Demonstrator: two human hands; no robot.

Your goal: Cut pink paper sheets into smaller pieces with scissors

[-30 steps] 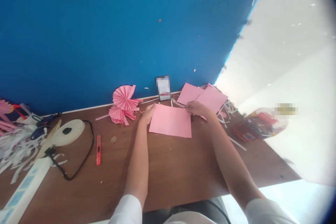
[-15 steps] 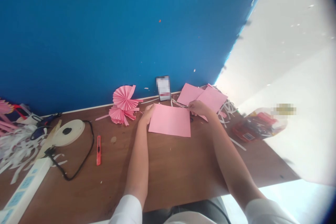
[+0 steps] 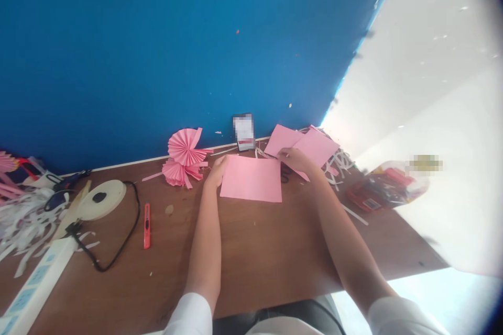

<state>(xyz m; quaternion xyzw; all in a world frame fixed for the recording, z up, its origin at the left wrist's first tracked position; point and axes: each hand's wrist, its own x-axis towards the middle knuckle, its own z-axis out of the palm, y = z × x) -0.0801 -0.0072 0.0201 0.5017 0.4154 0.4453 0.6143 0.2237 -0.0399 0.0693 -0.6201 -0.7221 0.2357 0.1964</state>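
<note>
A pink paper sheet (image 3: 251, 180) lies flat on the brown table (image 3: 251, 251) near the blue wall. My left hand (image 3: 217, 170) pinches its far left corner. My right hand (image 3: 293, 159) pinches its far right corner, fingers closed on the edge. Two more pink sheets (image 3: 306, 144) lie just behind my right hand. Two pleated pink paper fans (image 3: 184, 157) rest to the left of my left hand, against the wall.
An orange utility knife (image 3: 147, 224) lies left of my arm. A white tape roll (image 3: 101, 199), black cable (image 3: 118, 241), power strip (image 3: 35, 282) and white paper strips (image 3: 19, 220) fill the left. A small box (image 3: 244, 132) stands at the wall. A clear bag of tools (image 3: 385, 188) sits right.
The sheet and both hands have shifted slightly left and toward the wall; the sheet's visible depth looks a little shorter.
</note>
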